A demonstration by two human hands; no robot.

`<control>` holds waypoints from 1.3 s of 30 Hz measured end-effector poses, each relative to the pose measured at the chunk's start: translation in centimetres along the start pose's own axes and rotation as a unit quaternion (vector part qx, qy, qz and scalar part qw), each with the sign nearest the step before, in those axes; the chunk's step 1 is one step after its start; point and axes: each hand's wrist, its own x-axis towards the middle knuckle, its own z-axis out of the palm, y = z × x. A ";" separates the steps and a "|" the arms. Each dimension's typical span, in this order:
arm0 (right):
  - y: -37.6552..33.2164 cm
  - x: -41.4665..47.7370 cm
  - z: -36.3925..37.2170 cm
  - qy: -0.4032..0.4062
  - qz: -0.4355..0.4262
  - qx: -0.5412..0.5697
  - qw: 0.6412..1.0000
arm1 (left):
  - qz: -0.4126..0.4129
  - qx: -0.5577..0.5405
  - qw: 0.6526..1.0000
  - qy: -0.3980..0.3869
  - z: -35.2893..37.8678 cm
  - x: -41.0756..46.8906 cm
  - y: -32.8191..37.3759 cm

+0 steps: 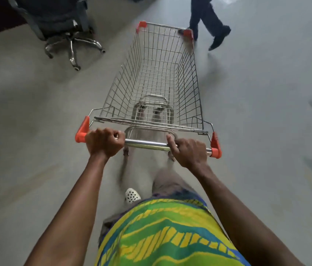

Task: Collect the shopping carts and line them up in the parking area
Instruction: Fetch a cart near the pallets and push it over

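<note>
From my head camera, my left hand (104, 142) and my right hand (187, 150) both wrap tight around the cart's handle bar (147, 145). The shopping cart (157, 83) stretches long and straight away from my grip. Both hands are equally near. Someone's legs (207, 20) walk just past its far end.

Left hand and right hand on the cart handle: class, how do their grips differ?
The left hand grips beside the orange end cap as a closed fist; the right hand sits short of its cap, index finger raised. Both hold the shopping cart's metal handle bar.
</note>
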 end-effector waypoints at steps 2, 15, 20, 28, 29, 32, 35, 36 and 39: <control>-1.2 0.6 0.2 0.003 0.035 0.000 0.999 | 0.034 -0.017 0.999 0.000 0.0 2.5 -0.6; -5.4 10.7 -0.1 0.039 0.213 -0.024 0.976 | 0.245 0.021 0.967 -0.067 1.2 23.6 1.5; -4.3 16.7 -0.8 0.021 0.256 -0.008 0.966 | 0.297 0.044 0.951 -0.079 1.8 31.7 5.5; 0.1 26.3 -2.7 0.076 0.313 -0.022 0.947 | 0.357 0.025 0.930 -0.081 3.7 43.3 14.7; 0.8 27.5 -2.9 0.093 0.323 -0.020 0.942 | 0.363 0.014 0.928 -0.083 4.0 44.8 15.9; 3.3 31.2 -3.2 0.130 0.353 -0.021 0.927 | 0.368 -0.003 0.925 -0.098 5.6 49.4 19.8; 6.4 35.3 -3.8 0.157 0.378 -0.039 0.912 | 0.386 -0.017 0.915 -0.112 6.9 54.0 24.4; 7.5 36.7 -4.0 0.170 0.386 -0.044 0.906 | 0.395 -0.022 0.912 -0.110 7.1 55.4 26.0; 11.2 40.8 -4.5 0.190 0.418 -0.054 0.887 | 0.416 -0.040 0.902 -0.104 7.6 59.1 31.0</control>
